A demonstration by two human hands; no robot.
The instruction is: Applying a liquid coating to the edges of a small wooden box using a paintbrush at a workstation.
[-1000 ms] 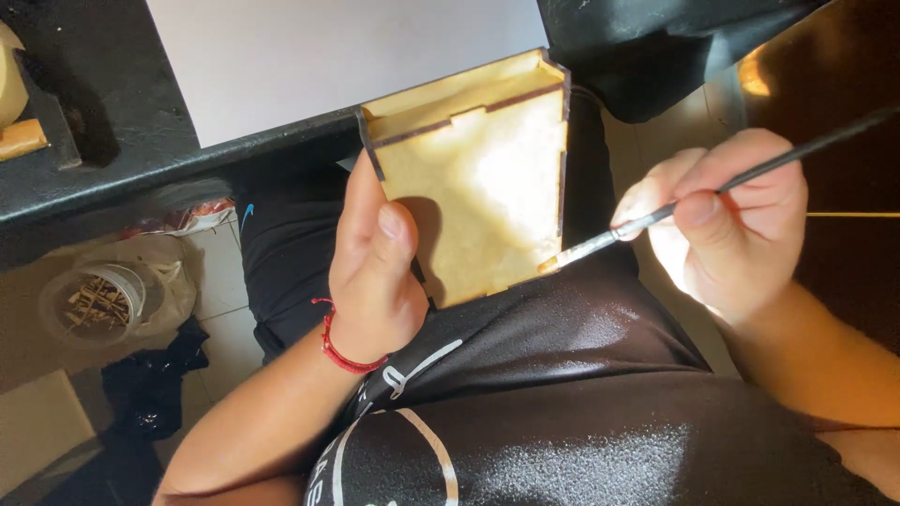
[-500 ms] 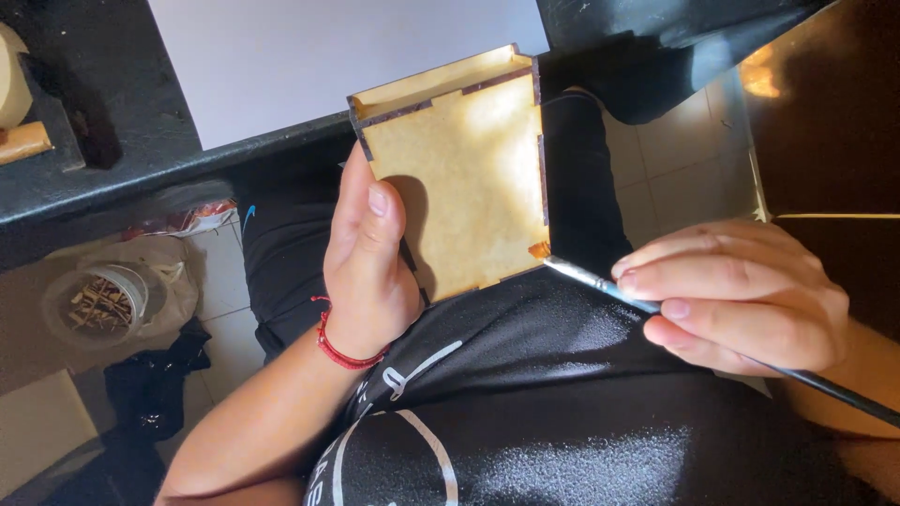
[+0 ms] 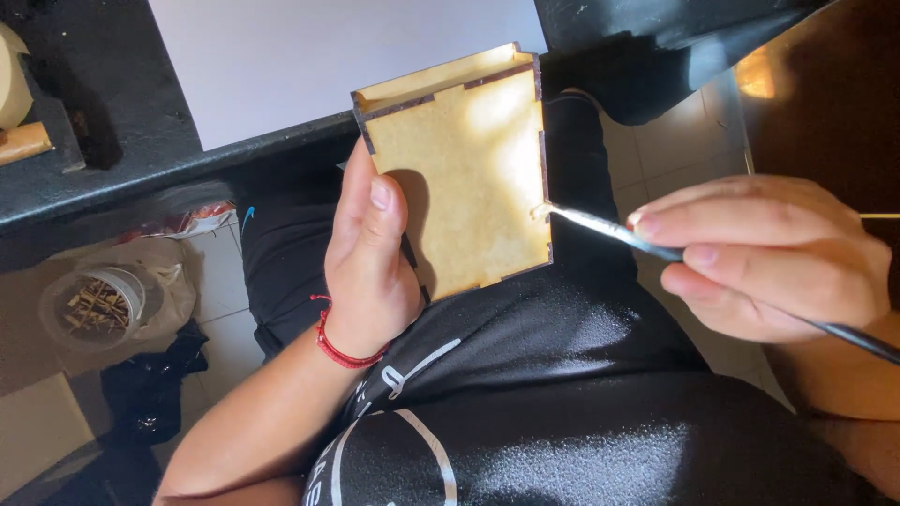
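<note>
Tub of small wooden sticks far left on the floor, inside a clear bag, untouched. Above it, black table edge with a white sheet lying on top. Moving right: left hand, red cord bracelet at the wrist, wrapped around the left edge of a small wooden box, thumb pressed flat on the front panel, fingers hidden behind. Firm closed hold, box held up over the lap, open top tilted toward the table. Front face looking pale and bare, laser-cut finger joints dark along the edges; no clear wet sheen or colour to be made out, so impossible to tell how much is coated. Further right: brush tip touching the right edge of the box, about halfway down. Thin brush pinched between thumb and fingertips of the right hand, closed tight on the handle, handle running off low right. Edge work under way by the look of it, lower stretch of that edge and the bottom probably still to go.
</note>
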